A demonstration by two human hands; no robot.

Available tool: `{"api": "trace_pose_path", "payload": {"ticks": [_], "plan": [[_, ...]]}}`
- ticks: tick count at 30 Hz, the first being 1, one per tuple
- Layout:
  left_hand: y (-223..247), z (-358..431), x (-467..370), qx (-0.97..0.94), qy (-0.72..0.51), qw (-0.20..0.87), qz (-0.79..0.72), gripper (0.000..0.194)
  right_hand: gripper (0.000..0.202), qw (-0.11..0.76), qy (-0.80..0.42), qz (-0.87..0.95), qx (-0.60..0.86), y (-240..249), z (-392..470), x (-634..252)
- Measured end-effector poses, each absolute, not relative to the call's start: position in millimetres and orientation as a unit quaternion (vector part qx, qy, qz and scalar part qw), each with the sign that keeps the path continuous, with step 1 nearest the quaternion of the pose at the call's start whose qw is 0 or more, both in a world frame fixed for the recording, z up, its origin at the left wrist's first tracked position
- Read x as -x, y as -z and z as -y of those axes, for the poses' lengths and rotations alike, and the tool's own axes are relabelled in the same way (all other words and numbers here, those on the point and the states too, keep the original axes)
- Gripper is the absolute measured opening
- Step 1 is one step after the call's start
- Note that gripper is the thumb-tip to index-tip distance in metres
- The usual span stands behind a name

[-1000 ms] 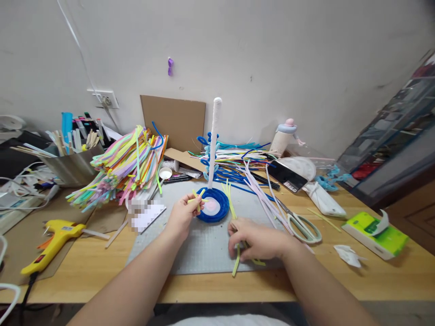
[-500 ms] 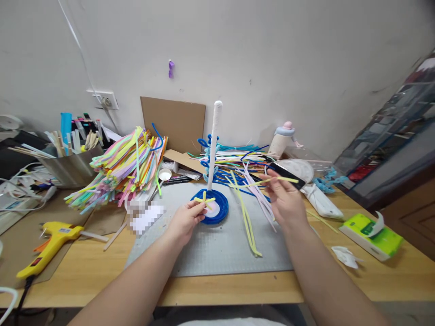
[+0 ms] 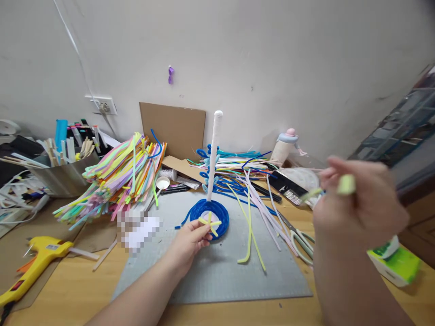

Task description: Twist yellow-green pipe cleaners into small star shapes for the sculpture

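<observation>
Your hands over a craft mat, a yellow star-shaped piece in one and a yellow stem in the other

Your left hand (image 3: 194,240) is pinched closed on the yellow star-shaped piece (image 3: 210,222), held over the blue coiled base (image 3: 220,215), with the upright white stick (image 3: 214,154) just behind it; your right hand (image 3: 360,203), blurred and raised at the right, is curled nearly into a fist round a yellow stem (image 3: 346,184), of which the end and a short length show. Two loose yellow stems (image 3: 250,226) lie crossed on the grey mat (image 3: 210,276), between the coiled base and the pale purple stems (image 3: 263,203). The scissors (image 3: 301,242) lie near your right forearm, and the yellow glue gun (image 3: 37,262) is well apart at the left.
</observation>
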State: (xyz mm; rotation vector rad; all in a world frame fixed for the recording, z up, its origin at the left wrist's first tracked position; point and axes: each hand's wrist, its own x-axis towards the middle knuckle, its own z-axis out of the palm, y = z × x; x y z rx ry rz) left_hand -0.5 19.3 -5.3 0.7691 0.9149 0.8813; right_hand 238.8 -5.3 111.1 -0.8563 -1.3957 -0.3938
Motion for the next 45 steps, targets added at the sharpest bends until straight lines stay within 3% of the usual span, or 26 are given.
{"api": "trace_pose_path", "payload": {"ticks": [3, 6, 8, 12, 21, 31, 45], "plan": [[6, -18, -2, -0.364, -0.395, 0.723, -0.434, 0.026, 0.035, 0.509, 0.095, 0.778, 0.357, -92, 17, -216], [6, -20, -5, -0.385, -0.397, 0.701, -0.450, 0.025, 0.015, 0.369, -0.030, 0.834, 0.410, -61, 12, -189], [6, -20, -6, -0.396, -0.394, 0.701, -0.443, 0.024, 0.016, 0.278, -0.074, 0.844, 0.453, -41, 7, -174], [7, -18, -7, -0.377, -0.397, 0.724, -0.420, 0.026, 0.015, 0.218, -0.122, 0.828, 0.503, -21, 6, -163], [6, -20, -6, -0.381, -0.414, 0.697, -0.445, 0.028, 0.020, 0.257, -0.132, 0.816, 0.500, -18, 12, -171], [16, -22, -8, -0.440, -0.436, 0.644, -0.449, 0.028, 0.010, 0.286, -0.140, 0.783, 0.534, 2, 20, -168], [16, -19, -7, -0.464, -0.406, 0.667, -0.419, 0.026, 0.009, 0.416, -0.189, 0.747, 0.484, 10, 13, -167]]}}
